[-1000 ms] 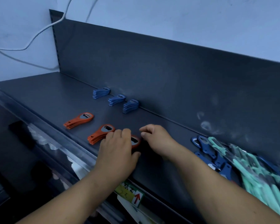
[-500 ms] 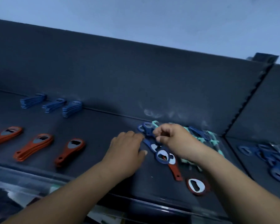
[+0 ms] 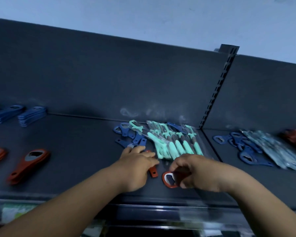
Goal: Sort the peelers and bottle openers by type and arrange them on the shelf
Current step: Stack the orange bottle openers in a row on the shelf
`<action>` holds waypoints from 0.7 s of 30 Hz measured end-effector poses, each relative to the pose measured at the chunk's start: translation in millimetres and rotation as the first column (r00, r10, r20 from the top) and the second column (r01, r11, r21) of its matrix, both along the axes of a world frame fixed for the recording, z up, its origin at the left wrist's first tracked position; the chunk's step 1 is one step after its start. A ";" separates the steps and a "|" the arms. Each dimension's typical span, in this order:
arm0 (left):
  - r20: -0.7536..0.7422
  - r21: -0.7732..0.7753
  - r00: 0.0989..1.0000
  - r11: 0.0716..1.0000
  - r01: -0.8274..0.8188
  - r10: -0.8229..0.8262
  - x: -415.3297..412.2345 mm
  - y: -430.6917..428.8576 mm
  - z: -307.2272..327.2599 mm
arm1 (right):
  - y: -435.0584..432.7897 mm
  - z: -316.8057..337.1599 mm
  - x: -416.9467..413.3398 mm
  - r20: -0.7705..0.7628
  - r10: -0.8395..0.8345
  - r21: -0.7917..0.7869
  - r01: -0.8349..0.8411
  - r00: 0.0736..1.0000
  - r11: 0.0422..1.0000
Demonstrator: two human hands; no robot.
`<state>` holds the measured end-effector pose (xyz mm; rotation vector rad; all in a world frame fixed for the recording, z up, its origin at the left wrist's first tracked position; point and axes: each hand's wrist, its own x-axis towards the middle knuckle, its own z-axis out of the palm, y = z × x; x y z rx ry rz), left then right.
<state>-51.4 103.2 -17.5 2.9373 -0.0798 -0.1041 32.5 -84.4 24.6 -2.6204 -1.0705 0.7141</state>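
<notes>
left hand [image 3: 136, 164] covering orange opener [image 3: 152, 172], far-right pile [image 3: 270, 151] blurred

Your left hand [image 3: 135, 165] covers one orange opener [image 3: 153, 172]; your right hand [image 3: 197, 172] pinches another orange-rimmed opener [image 3: 167, 180] beside the teal peelers [image 3: 171, 142].

A pale blue-grey wall [image 3: 161, 17] fills the top of the view. Against it stands a dark back panel [image 3: 109, 79], matte and plain, with whitish smudges [image 3: 140, 112] low down near where it meets the surface below. A slotted upright [image 3: 217, 89], dark metal with a column of small holes, runs up the panel and divides it from a second panel section [image 3: 266, 94] to the right. Along the bottom of the view, below the front edge, a clear plastic strip [image 3: 161, 212] catches light, and a blurred green-and-white label [image 3: 15, 212] sits at the lower left.
</notes>
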 end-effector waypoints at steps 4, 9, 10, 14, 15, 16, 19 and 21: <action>-0.017 -0.008 1.000 1.000 -0.021 0.021 -0.8 -0.6 -1.9 | -0.8 -9.1 1.3 0.019 0.007 0.005 -0.007 1.000 1.000; 0.101 -0.091 0.988 0.990 -0.106 0.115 -12.5 6.3 -0.8 | 4.5 -10.3 2.8 0.013 -0.004 -0.014 0.005 1.000 1.000; 0.135 -0.084 0.981 0.988 -0.132 0.142 -15.2 9.2 -1.4 | 5.9 -10.7 2.8 0.007 -0.004 -0.009 0.004 1.000 1.000; 0.215 -0.135 0.929 0.952 -0.276 0.300 -21.5 22.9 -2.9 | 13.9 -15.6 4.9 -0.008 -0.022 0.111 0.022 1.000 0.994; 0.220 -0.153 0.906 0.931 -0.333 0.360 -23.2 26.2 -2.2 | 17.0 -17.1 5.2 -0.030 -0.032 0.169 0.036 0.999 0.985; 0.212 -0.163 0.884 0.907 -0.389 0.417 -25.1 29.0 -0.1 | 20.4 -18.4 5.6 -0.055 -0.047 0.230 0.059 0.997 0.971; 0.116 -0.107 0.861 0.868 -0.485 0.496 -28.4 35.2 3.6 | 33.2 -20.8 6.2 -0.125 -0.100 0.383 0.141 0.987 0.913; 0.062 -0.095 0.862 0.862 -0.497 0.503 -28.3 36.7 5.4 | 43.6 -21.3 6.1 -0.229 -0.123 0.467 0.220 0.966 0.856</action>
